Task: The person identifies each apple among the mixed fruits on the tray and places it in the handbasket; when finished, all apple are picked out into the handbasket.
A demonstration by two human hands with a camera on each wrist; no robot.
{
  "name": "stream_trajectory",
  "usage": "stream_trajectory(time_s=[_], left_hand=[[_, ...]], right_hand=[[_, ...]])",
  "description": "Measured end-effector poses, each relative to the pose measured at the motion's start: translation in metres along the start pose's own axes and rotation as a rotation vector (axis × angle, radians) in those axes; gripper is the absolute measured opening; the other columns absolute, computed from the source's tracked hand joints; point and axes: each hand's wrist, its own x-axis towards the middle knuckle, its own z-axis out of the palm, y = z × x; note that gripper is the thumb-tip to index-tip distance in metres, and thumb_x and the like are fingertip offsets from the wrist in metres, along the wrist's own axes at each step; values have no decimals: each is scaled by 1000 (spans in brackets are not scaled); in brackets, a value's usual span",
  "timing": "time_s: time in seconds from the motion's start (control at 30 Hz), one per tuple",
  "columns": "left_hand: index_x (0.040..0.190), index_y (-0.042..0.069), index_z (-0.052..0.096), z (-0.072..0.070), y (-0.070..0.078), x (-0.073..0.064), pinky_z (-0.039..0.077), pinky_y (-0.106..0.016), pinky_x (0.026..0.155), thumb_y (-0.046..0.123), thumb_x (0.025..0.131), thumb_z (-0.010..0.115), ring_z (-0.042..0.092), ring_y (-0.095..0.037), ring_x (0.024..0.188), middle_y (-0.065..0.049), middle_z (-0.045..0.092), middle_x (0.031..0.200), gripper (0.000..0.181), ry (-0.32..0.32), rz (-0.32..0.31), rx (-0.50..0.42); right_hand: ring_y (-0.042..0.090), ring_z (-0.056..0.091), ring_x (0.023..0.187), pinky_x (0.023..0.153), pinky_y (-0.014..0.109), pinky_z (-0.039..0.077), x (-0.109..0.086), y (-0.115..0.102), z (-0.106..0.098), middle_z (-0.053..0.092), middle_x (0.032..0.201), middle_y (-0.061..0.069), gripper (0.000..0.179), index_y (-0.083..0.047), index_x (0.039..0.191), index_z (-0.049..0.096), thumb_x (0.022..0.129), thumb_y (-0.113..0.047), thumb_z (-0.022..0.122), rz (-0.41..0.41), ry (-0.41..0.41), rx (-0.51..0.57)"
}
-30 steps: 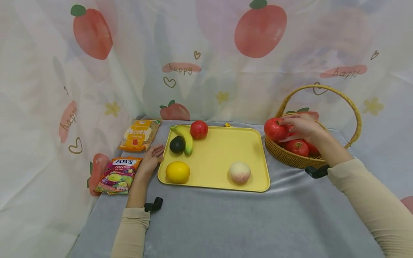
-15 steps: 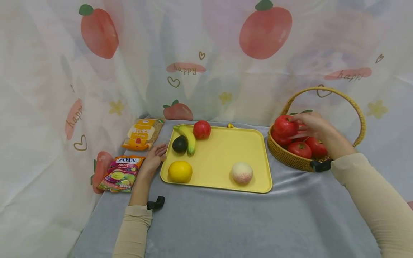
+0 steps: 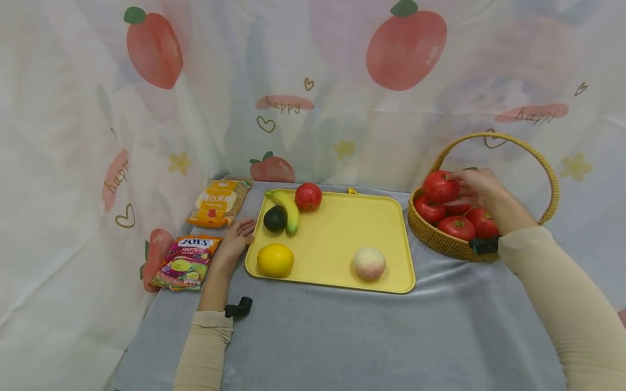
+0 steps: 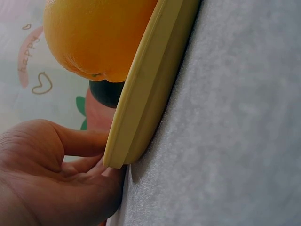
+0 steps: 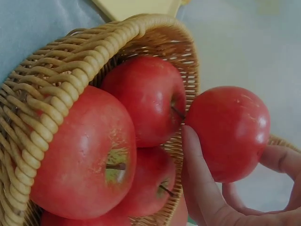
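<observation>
In the head view my left hand lies at the left edge of a yellow tray, fingers fairly straight. The left wrist view has its thumb touching the tray's rim; the fingertips are partly hidden. My right hand holds a red apple between thumb and fingers, above a wicker basket. Several red apples lie in the basket, among them a large apple near the right wrist camera. The held apple is beside the basket's inner wall in that view.
On the tray are a lemon, a dark avocado-like fruit, a banana, a red round fruit and a pale peach. Left of it lie a candy bag and an orange-yellow food packet. The basket handle arches up.
My right hand has carried the apple from the basket's left rim slightly right and up, over the other apples. My left hand stays at the tray edge; the head view shifts slightly.
</observation>
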Motion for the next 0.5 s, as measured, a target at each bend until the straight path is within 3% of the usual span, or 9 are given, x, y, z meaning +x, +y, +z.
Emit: stream_trajectory(time_s=[0.27,0.37,0.5], left_hand=[[159,4,37,1,-3,3,32,-42,124,-6,104,48,42,-28,149,-16,43,161,57,-3,15,-3],[159,4,37,2,-3,4,32,-42,124,-6,104,48,42,-28,149,-16,43,161,57,-3,18,-1],[159,4,37,0,-1,3,32,-42,124,-6,104,48,41,-28,150,-17,43,162,57,2,18,9]], right_hand=[[18,72,81,87,52,60,14,10,-6,40,116,8,23,-8,112,44,102,-18,62,-4,107,42],[18,70,83,88,51,60,17,12,-7,39,118,7,25,-9,113,43,101,-20,63,-1,136,33],[16,69,86,90,50,60,18,13,-6,40,125,7,26,-11,115,42,102,-22,62,0,116,23]])
